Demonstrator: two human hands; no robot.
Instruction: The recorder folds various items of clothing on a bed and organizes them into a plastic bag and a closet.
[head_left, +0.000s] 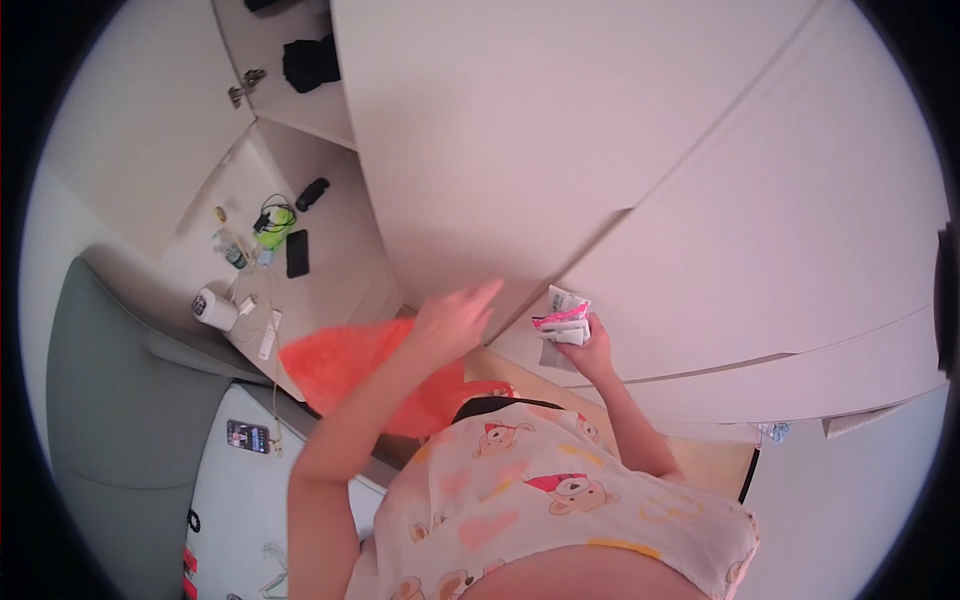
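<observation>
My left hand (457, 319) is slightly blurred, its fingers stretched out in front of the pale wardrobe door (510, 172). Nothing shows in its grasp. Behind and below the left forearm hangs an orange bag (337, 364), one loop handle showing on its right; what carries it is hidden. My right hand (590, 352) grips a small bundle of flat packets (564, 326), white with pink parts, close to a drawer front (690, 300). A dark gap separates the wardrobe door from the panel beside it.
An open cabinet door (142, 112) stands at upper left. Its shelf top (337, 262) bears a black phone (298, 253), cables, a green item (274, 227), a small bottle (234, 256) and a white cylindrical device (214, 309). Another phone (248, 436) lies on the bed (225, 495) beside the grey headboard (112, 390).
</observation>
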